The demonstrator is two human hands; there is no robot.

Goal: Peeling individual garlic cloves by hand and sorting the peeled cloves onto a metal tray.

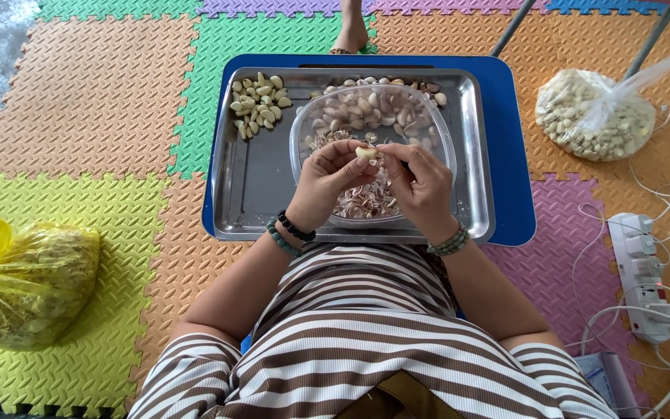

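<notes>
My left hand (329, 177) and my right hand (422, 182) meet over a clear plastic bowl (301, 118), both pinching one pale garlic clove (365, 153) between the fingertips. The bowl holds unpeeled cloves at its far side and papery skins at its near side. It stands in a steel tray (261, 182) on a low blue table (515, 163). A small heap of peeled cloves (257, 102) lies in the tray's far left corner. Bead bracelets sit on both wrists.
A clear bag of garlic (595, 115) lies on the foam mat at the right, a yellow bag (29, 283) at the left. A white power strip (643, 271) with cables is at the right. Someone's bare foot (350, 31) shows beyond the table.
</notes>
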